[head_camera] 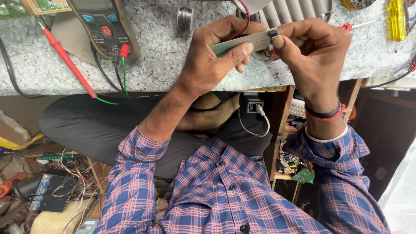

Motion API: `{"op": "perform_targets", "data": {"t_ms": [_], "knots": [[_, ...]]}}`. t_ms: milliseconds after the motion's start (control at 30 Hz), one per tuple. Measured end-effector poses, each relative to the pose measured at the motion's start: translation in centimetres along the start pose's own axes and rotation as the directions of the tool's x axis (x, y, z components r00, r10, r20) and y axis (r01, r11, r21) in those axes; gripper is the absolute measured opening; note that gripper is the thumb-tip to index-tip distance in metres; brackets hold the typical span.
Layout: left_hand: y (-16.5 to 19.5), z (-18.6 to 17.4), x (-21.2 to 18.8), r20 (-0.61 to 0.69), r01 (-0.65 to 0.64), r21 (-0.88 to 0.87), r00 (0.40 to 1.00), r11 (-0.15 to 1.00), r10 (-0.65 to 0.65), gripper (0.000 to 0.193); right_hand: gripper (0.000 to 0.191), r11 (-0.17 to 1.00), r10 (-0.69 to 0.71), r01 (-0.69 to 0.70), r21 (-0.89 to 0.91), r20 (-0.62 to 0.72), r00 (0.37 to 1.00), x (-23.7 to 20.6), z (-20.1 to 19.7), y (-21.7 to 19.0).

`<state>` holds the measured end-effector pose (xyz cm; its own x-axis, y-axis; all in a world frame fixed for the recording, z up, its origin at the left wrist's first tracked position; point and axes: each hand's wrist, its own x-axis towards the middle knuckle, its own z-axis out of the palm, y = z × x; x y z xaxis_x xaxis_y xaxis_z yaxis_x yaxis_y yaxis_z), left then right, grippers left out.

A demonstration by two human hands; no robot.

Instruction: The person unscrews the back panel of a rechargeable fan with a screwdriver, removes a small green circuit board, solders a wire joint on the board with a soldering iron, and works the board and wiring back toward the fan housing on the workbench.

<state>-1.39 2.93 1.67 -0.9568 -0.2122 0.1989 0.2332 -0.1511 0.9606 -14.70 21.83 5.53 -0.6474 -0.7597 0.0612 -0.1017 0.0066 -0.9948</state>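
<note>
Two bare hands hold one narrow circuit board [242,43] above a speckled grey stone worktop [164,56] in the upper centre of the frame. The board is a thin, flat, pale green strip, tilted slightly up toward the right. The left hand [212,56] has its fingers [238,51] clamped on the strip, thumb pressed along the lower edge and the others curled behind it. The right hand [314,47] pinches the board's right end, its fingers [279,42] closed on a small black component [273,33] seated there. One red wire and one black wire [242,17] rise from the board toward the top edge.

At upper left lies one multimeter [104,26] with a dark casing and rubbery olive surround, its red probe [69,63] stretched diagonally across the stone. One small spool of grey solder wire [185,17] sits at top centre, and one yellow-handled screwdriver [396,19] rests at upper right. A ribbed white plastic piece [294,11] lies just behind the hands. The sleeves are blue-and-pink plaid, and the right wrist wears dark and red bands [325,115].
</note>
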Motion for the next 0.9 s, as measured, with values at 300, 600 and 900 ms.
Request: {"op": "perform_targets", "data": {"t_ms": [300, 600, 900], "knots": [[0.1, 0.1, 0.0, -0.002, 0.024, -0.053, 1.0, 0.998, -0.024, 0.019, 0.016, 0.999, 0.033, -0.034, 0.039, 0.035, 0.999, -0.2, -0.3, -0.1], [0.6, -0.5, 0.2, 0.043, -0.037, 0.061, 0.998, 0.997, 0.034, 0.016, 0.016, 0.998, 0.042, -0.045, 0.033, 0.081, 0.996, -0.3, -1.3, 0.8], [0.5, -0.7, 0.2, 0.022, -0.037, 0.027, 0.999, 0.999, 0.036, 0.013, 0.011, 0.996, 0.041, -0.047, 0.069, 0.084, 0.996, 0.2, -0.5, -0.3]]}}
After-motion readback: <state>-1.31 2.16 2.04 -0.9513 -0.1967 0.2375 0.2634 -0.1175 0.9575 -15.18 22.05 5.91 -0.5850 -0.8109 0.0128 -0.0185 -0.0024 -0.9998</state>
